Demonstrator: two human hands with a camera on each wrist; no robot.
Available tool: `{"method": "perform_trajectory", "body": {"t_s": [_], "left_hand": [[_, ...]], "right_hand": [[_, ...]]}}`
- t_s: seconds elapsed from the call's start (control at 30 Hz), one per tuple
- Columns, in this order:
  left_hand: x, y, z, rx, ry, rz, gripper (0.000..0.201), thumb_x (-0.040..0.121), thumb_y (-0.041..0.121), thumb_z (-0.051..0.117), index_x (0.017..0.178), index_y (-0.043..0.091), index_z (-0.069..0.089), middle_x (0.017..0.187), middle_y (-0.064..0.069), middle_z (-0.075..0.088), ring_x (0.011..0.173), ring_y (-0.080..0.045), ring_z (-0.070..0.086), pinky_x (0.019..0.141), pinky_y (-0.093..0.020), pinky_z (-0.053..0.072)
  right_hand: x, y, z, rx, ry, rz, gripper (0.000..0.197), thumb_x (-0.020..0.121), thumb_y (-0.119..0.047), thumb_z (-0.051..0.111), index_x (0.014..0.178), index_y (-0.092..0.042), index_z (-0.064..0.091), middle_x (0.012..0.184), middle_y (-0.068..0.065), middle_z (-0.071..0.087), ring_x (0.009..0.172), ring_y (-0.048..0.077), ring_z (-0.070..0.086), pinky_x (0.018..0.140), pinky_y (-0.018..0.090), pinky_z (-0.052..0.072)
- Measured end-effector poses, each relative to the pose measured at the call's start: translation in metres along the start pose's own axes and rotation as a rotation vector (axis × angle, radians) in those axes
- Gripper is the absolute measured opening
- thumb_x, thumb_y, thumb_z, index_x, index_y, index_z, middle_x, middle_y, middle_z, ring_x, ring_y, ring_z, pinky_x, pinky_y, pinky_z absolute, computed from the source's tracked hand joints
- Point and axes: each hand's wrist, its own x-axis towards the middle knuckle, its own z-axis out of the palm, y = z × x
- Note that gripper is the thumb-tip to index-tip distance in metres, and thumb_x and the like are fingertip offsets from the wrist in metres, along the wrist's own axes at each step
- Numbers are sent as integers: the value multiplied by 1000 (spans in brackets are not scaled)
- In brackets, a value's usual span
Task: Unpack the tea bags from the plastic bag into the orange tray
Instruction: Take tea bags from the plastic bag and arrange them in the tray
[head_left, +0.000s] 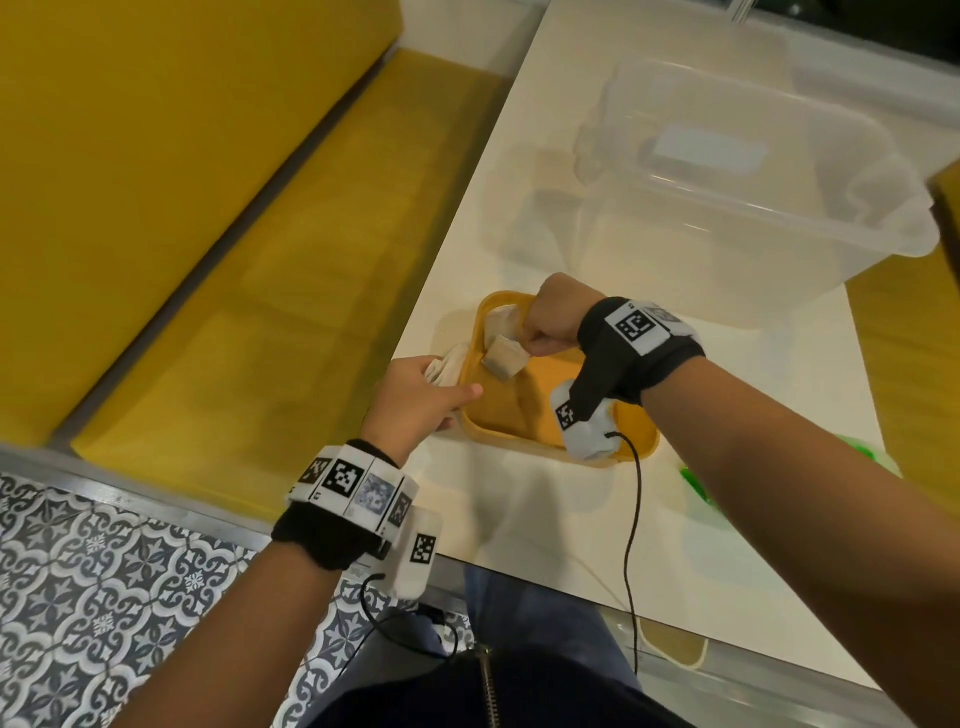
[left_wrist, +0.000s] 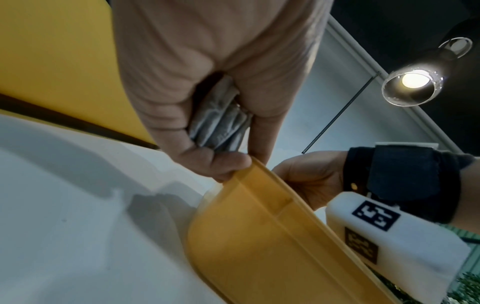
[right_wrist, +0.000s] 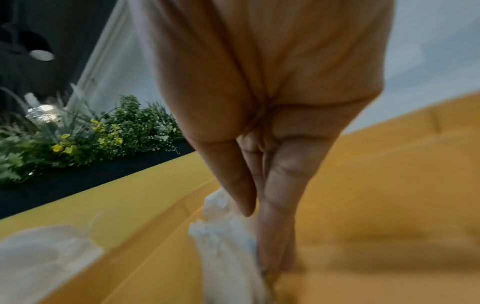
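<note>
The orange tray (head_left: 540, 410) lies on the white table, close to its left edge. My right hand (head_left: 527, 345) hangs over the tray's far end and pinches a tea bag (head_left: 501, 359) by its top, a little above the tray floor. In the right wrist view the right hand (right_wrist: 259, 236) pinches the same tea bag (right_wrist: 226, 246) between thumb and fingers. A second tea bag (head_left: 501, 319) lies in the tray's far corner. My left hand (head_left: 441, 384) grips the crumpled plastic bag (head_left: 448, 364) against the tray's left rim, index finger stretched along it. The left wrist view shows the plastic bag (left_wrist: 221, 119) bunched in the left hand (left_wrist: 228, 144).
A large clear plastic bin (head_left: 753, 171) stands on the table behind the tray. A green object (head_left: 696, 483) lies at the right, partly under my right forearm. A yellow bench (head_left: 208, 208) runs along the table's left side, over a patterned tile floor (head_left: 104, 597).
</note>
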Motion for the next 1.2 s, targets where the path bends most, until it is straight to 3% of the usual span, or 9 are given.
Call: {"method": "perform_trajectory", "body": {"t_s": [0.1,0.17,0.3,0.43,0.53,0.67,0.83,1.0,1.2], "left_hand": [[0,1,0,-6,-2,-4,19,77,18,78,85,16,61,79,-3,60,75,-18,61,56,-26,51],[0,1,1,-8,-1,-1,19,78,17,78,81,18,59,79,-3,59,74,-18,60,58,-27,53],[-1,0,1,-13,-2,5,19,78,15,77,78,18,59,77,-4,58,72,-18,59,56,-25,52],[-1,1,1,6,0,7,18,80,16,76,89,12,60,78,-5,58,72,-19,59,55,-24,51],[-1,1,0,5,7,0,15,80,13,75,81,14,61,75,-5,57,70,-19,58,55,-25,52],[-1,-1,1,14,13,0,17,80,14,75,76,19,59,75,-4,58,69,-19,58,59,-26,55],[-2,0,0,14,12,0,17,80,19,76,83,17,59,79,-3,58,75,-18,60,60,-25,55],[-1,0,1,3,13,-9,25,79,19,77,95,10,61,81,-4,59,76,-19,61,57,-24,53],[-1,0,1,12,12,-9,24,78,18,77,94,9,62,80,-5,59,73,-16,59,55,-23,52]], "right_hand": [[-13,-2,-11,-87,-70,31,18,77,0,64,61,-6,58,60,8,59,57,21,57,56,25,51],[-23,-5,-16,-109,-116,14,15,79,-10,71,71,1,66,65,13,66,58,22,61,61,28,56],[-33,-16,-12,-200,-135,-92,40,71,-38,83,76,-3,65,72,12,71,63,22,69,61,28,59],[-33,-28,2,-404,-125,-159,20,78,-18,78,76,-1,67,69,12,69,59,23,68,59,30,59],[-27,-32,2,-472,-19,-201,9,80,2,65,87,1,71,73,12,67,63,24,64,56,28,53],[-17,-34,3,-465,148,-266,14,85,-1,60,94,2,70,87,15,67,77,27,64,71,32,55],[-16,-29,11,-561,211,-220,6,89,-2,56,85,-5,53,72,7,47,73,27,55,67,31,47],[-15,-25,12,-506,144,-124,25,93,-10,53,68,-10,46,72,8,55,71,26,62,61,31,51],[-13,-22,16,-435,-6,-12,14,95,-20,51,96,-8,57,90,12,60,83,29,65,77,34,55]]}}
